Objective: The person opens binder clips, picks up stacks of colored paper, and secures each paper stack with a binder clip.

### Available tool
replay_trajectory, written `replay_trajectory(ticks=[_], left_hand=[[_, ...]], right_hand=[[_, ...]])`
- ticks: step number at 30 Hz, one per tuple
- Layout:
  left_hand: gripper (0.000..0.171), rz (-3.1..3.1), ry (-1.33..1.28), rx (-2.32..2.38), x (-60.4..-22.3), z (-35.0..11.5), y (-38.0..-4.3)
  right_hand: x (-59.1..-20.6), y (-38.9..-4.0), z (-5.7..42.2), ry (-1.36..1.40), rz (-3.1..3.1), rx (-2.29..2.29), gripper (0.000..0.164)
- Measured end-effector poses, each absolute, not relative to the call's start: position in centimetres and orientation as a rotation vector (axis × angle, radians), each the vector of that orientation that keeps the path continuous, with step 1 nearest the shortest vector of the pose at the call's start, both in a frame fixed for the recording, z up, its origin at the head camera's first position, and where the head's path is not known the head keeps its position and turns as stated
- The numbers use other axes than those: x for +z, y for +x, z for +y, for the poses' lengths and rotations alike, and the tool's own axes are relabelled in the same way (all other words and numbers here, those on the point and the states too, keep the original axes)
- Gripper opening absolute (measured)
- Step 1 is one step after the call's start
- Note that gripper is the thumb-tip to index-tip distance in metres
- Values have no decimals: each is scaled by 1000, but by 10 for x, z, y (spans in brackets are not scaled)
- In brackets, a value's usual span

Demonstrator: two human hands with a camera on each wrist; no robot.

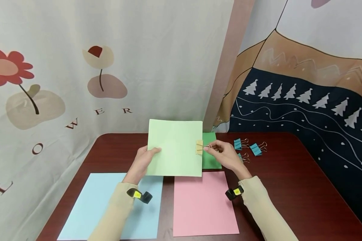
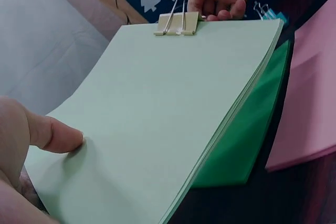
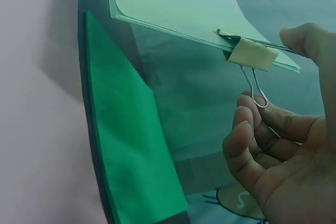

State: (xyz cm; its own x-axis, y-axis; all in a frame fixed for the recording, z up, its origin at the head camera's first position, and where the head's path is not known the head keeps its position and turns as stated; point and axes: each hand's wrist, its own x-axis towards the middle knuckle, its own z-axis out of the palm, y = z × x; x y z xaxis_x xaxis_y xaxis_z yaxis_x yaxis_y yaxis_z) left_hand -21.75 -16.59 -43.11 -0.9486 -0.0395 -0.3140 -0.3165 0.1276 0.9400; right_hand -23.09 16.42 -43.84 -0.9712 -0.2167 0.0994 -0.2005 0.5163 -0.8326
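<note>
Now the left hand (image 1: 142,161) pinches the light-green paper stack (image 1: 175,150) at its left edge; the right hand (image 1: 225,154), fingers partly spread, grips the yellow binder clip (image 1: 199,147) on the stack's right edge

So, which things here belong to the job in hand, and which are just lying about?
In the job:
pale green stack, held up
yellow clip, on its edge

Seemingly just lying about:
light blue paper
pink paper
dark green paper
teal clips
</note>
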Motion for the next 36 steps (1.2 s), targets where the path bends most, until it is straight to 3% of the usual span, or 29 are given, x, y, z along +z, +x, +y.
replay_trajectory(ticks=[11, 36], left_hand=[[47, 2317, -349, 1836, -430, -191, -227], [58, 2476, -453, 1623, -435, -261, -254]], right_hand=[[-434, -244, 137, -240, 2555, -1579, 51], [-447, -283, 62, -221, 2499, -1470, 60]])
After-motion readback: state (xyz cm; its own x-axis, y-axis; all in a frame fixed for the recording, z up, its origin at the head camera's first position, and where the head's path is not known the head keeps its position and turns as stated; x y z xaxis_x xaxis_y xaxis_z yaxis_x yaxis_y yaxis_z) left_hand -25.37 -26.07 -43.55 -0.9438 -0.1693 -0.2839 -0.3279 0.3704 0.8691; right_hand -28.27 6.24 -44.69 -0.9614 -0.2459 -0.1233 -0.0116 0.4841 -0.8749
